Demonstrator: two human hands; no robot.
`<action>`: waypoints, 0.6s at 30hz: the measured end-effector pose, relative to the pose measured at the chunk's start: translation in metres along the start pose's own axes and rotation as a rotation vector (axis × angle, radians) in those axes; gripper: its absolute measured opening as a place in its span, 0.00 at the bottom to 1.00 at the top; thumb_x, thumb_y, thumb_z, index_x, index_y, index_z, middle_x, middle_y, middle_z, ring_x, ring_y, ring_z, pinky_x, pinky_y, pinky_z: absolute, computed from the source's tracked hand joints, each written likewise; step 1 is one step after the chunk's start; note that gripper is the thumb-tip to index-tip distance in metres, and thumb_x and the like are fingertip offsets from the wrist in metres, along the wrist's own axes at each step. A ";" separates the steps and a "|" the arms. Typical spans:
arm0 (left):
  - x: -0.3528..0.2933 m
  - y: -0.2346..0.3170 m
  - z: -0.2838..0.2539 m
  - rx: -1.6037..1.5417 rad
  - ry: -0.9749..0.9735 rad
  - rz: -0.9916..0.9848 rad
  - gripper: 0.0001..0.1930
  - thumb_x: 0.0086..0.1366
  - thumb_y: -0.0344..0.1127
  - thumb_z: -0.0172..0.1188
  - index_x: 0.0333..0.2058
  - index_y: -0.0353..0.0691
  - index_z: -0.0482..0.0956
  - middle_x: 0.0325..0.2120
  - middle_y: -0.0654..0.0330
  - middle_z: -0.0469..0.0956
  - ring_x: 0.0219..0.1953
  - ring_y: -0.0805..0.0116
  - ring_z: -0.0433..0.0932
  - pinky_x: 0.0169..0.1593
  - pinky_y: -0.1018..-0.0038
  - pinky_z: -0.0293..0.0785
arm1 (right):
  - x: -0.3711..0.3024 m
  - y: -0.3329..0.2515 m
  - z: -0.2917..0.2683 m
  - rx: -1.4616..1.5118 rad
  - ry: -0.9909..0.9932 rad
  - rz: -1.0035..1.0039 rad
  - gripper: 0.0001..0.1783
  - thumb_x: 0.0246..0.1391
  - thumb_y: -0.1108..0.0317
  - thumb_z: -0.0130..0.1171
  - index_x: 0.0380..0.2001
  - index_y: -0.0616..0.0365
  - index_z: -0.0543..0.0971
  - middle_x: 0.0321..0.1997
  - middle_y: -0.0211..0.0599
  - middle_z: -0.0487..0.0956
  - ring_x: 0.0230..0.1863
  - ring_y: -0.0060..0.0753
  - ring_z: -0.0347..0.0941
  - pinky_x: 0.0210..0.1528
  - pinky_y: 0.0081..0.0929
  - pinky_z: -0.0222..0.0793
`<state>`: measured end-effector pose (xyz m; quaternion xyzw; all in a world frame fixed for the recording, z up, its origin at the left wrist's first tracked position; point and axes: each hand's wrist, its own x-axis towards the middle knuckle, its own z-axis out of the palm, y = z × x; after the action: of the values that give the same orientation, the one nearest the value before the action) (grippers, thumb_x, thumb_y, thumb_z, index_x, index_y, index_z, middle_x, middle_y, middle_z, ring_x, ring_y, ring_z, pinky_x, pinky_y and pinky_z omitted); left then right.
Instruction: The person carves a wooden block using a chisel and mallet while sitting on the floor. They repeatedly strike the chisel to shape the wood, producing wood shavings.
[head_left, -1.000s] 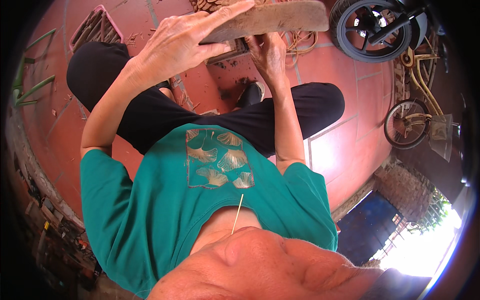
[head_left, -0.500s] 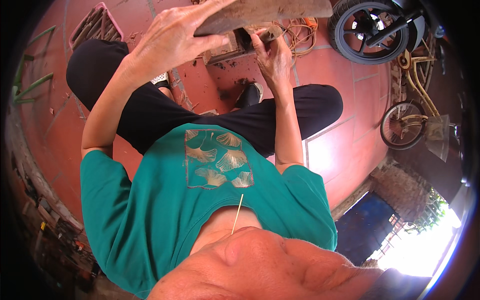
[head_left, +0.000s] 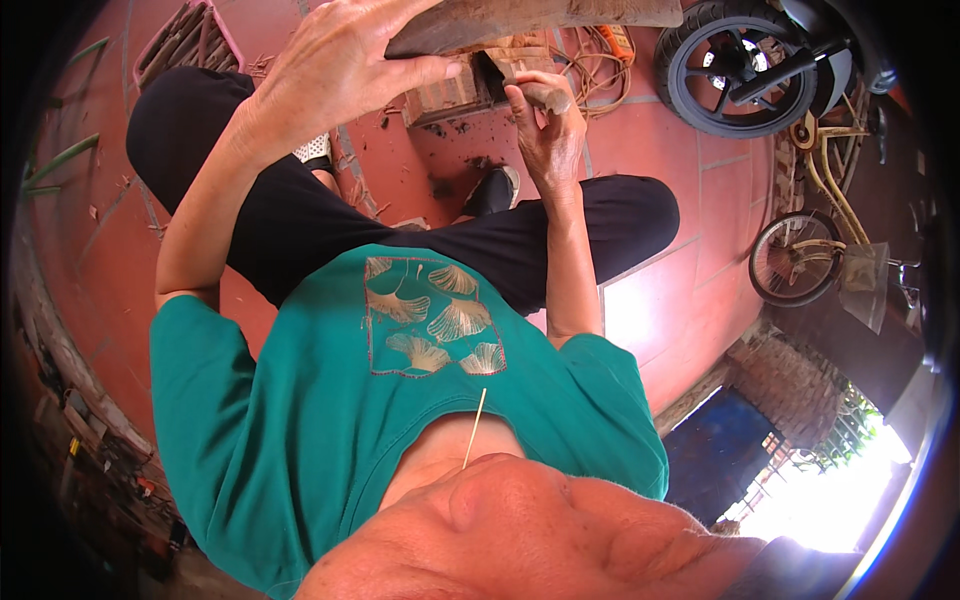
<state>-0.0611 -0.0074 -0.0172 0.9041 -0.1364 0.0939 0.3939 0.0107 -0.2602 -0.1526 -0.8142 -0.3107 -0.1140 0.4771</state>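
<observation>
My left hand (head_left: pixel 325 75) grips the left end of a long, slightly curved piece of wood (head_left: pixel 560 17), with the thumb stretched along its near edge. Part of that wood runs out past the top of the picture. Below and right of it, my right hand (head_left: pixel 552 140) is closed round a short wooden handle (head_left: pixel 545 96). A dark part (head_left: pixel 488 75) shows at the handle's left end; its full shape is hidden behind the wood. Under both hands sits a wooden block (head_left: pixel 435 103) on the tiled floor.
Dark crumbs and shavings (head_left: pixel 485 162) lie by my feet. A pink crate (head_left: pixel 240 50) of sticks stands far left, beside green chair legs (head_left: pixel 65 165). Coiled orange cord (head_left: pixel 600 90) lies right of the block. Further right are a motorbike wheel (head_left: pixel 735 65) and a bicycle (head_left: pixel 800 255).
The wooden handle in my right hand has come lower and nearer to me, tilting differently. The long piece of wood has shifted slightly right. My left hand keeps its grip.
</observation>
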 end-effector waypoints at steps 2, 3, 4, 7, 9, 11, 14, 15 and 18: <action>-0.003 -0.015 0.007 -0.027 0.032 0.057 0.47 0.57 0.31 0.73 0.74 0.46 0.58 0.59 0.42 0.76 0.52 0.43 0.82 0.55 0.58 0.80 | 0.002 0.002 0.000 0.040 -0.005 -0.022 0.09 0.61 0.69 0.68 0.36 0.57 0.76 0.40 0.35 0.82 0.31 0.31 0.78 0.31 0.28 0.74; -0.005 -0.021 0.009 -0.041 0.047 0.085 0.47 0.57 0.31 0.73 0.74 0.46 0.58 0.59 0.42 0.76 0.52 0.42 0.82 0.55 0.58 0.80 | 0.006 0.002 -0.001 0.031 -0.011 -0.023 0.09 0.61 0.69 0.68 0.36 0.57 0.76 0.39 0.35 0.82 0.31 0.31 0.78 0.31 0.28 0.74; -0.005 -0.021 0.010 -0.053 0.039 0.078 0.47 0.57 0.31 0.72 0.74 0.46 0.58 0.58 0.42 0.76 0.52 0.42 0.82 0.55 0.58 0.80 | 0.007 0.002 -0.001 0.019 -0.010 -0.022 0.09 0.61 0.69 0.69 0.36 0.57 0.76 0.39 0.35 0.82 0.31 0.32 0.78 0.31 0.29 0.74; -0.003 -0.017 0.010 -0.066 0.031 0.066 0.47 0.57 0.31 0.72 0.74 0.46 0.58 0.56 0.41 0.78 0.52 0.42 0.82 0.55 0.58 0.80 | 0.004 0.009 0.010 -0.051 -0.047 -0.084 0.10 0.60 0.70 0.69 0.37 0.57 0.76 0.38 0.35 0.80 0.30 0.33 0.78 0.31 0.30 0.73; -0.005 -0.010 0.009 -0.046 0.049 0.070 0.47 0.57 0.31 0.72 0.74 0.46 0.58 0.55 0.40 0.79 0.51 0.41 0.82 0.54 0.57 0.80 | 0.003 0.004 0.009 -0.085 -0.056 -0.044 0.10 0.59 0.70 0.69 0.39 0.57 0.77 0.36 0.36 0.79 0.28 0.35 0.77 0.31 0.31 0.73; -0.005 -0.016 0.010 -0.076 0.027 0.048 0.47 0.57 0.31 0.72 0.74 0.46 0.58 0.54 0.40 0.79 0.51 0.41 0.82 0.54 0.57 0.80 | 0.000 0.006 0.011 -0.028 -0.059 -0.017 0.10 0.59 0.71 0.69 0.40 0.57 0.77 0.36 0.36 0.79 0.28 0.35 0.77 0.31 0.30 0.73; -0.007 -0.008 0.003 -0.026 0.033 0.067 0.47 0.58 0.31 0.72 0.74 0.46 0.58 0.53 0.40 0.80 0.50 0.41 0.83 0.54 0.57 0.81 | -0.013 -0.001 0.000 -0.147 -0.079 0.239 0.08 0.60 0.74 0.68 0.38 0.59 0.77 0.36 0.37 0.80 0.30 0.32 0.78 0.33 0.29 0.75; -0.008 -0.005 0.001 0.006 0.041 0.082 0.47 0.58 0.32 0.72 0.74 0.46 0.58 0.53 0.40 0.80 0.50 0.41 0.83 0.53 0.57 0.81 | -0.013 -0.001 -0.001 -0.079 -0.033 0.197 0.08 0.60 0.74 0.68 0.37 0.59 0.77 0.37 0.37 0.81 0.31 0.30 0.79 0.34 0.28 0.75; -0.012 -0.020 0.006 -0.037 0.045 0.048 0.46 0.58 0.32 0.72 0.74 0.46 0.58 0.53 0.40 0.80 0.50 0.41 0.83 0.53 0.57 0.81 | -0.015 -0.002 -0.007 0.096 0.063 0.264 0.07 0.61 0.75 0.67 0.36 0.63 0.77 0.40 0.39 0.82 0.35 0.25 0.79 0.39 0.25 0.77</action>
<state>-0.0654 0.0030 -0.0385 0.8908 -0.1507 0.1209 0.4112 -0.0014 -0.2713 -0.1542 -0.8202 -0.1910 -0.0608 0.5358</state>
